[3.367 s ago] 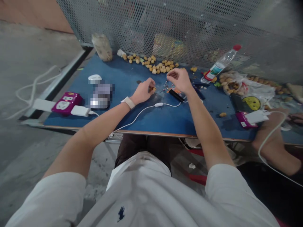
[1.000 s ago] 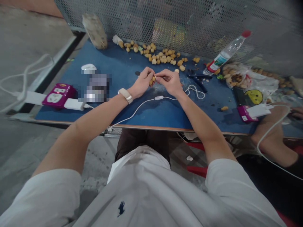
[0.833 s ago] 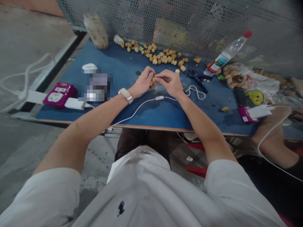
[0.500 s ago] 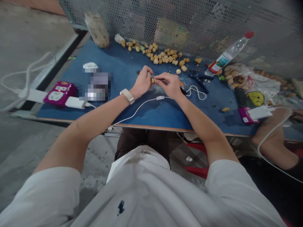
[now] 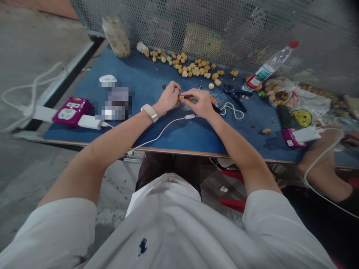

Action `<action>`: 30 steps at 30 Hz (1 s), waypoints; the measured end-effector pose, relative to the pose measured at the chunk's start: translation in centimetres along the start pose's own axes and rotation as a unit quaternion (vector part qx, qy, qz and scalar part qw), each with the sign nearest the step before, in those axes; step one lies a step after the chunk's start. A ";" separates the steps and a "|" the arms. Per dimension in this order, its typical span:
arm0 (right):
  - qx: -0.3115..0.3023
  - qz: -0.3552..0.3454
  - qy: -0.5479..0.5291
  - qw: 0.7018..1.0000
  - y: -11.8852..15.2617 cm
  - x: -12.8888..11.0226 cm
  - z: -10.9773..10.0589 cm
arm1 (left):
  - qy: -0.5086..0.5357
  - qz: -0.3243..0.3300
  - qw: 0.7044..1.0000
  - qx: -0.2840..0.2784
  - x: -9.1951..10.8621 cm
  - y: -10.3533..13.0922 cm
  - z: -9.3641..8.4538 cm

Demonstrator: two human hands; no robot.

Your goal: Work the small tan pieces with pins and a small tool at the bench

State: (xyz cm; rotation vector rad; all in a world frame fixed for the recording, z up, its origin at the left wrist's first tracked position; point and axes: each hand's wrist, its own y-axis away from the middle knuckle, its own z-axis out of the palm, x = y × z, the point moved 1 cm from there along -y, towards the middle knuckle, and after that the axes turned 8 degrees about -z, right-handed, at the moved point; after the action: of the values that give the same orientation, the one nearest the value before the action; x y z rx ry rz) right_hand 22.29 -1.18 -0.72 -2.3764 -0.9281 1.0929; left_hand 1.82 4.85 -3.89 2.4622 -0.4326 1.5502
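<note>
My left hand [image 5: 169, 98] is closed on a small round tan piece [image 5: 180, 97] above the blue table [image 5: 193, 136]. The fingers of my right hand [image 5: 200, 101] are pinched at the right side of that piece; whether they grip it or something smaller is too small to tell. Behind my hands lies a long row of round tan pieces [image 5: 193, 69] along the mesh panel. A dark-handled tool [image 5: 238, 99] and a looped white cord [image 5: 234, 108] lie to the right of my right hand.
A jar [image 5: 116, 39] stands at the back left, near a white mouse [image 5: 108, 80] and a purple power socket [image 5: 72, 111]. At right are a leaning bottle [image 5: 262, 74], plastic bags [image 5: 311, 97] and another person's arm [image 5: 325, 160]. A white cable crosses the front.
My right hand's fingers have shifted slightly and look more bent around the small piece. My left hand stays nearly in place. The whole view has moved a little.
</note>
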 end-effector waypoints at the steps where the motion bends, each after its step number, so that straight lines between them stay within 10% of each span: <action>1: -0.004 0.006 -0.002 1.000 -0.1 0.1 -0.1 | -0.005 0.006 1.000 0.003 0.0 0.0 0.0; 16: -0.178 0.098 0.238 0.950 -0.1 3.7 -6.3 | -0.152 0.168 0.970 0.090 -0.8 -0.9 -1.4; 24: -0.213 0.244 0.264 0.909 2.1 5.2 -9.1 | -0.177 0.177 0.966 0.060 0.1 -0.2 -1.9; 30: -0.118 0.190 0.216 0.950 2.6 6.5 -8.7 | -0.279 0.233 0.929 -0.076 2.4 2.6 -0.6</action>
State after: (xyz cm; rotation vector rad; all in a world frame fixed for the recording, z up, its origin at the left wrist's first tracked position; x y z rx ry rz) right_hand 33.22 1.00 -0.09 -2.9101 -0.4791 0.5464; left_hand 1.42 2.23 -1.44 2.7710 -1.2550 0.8425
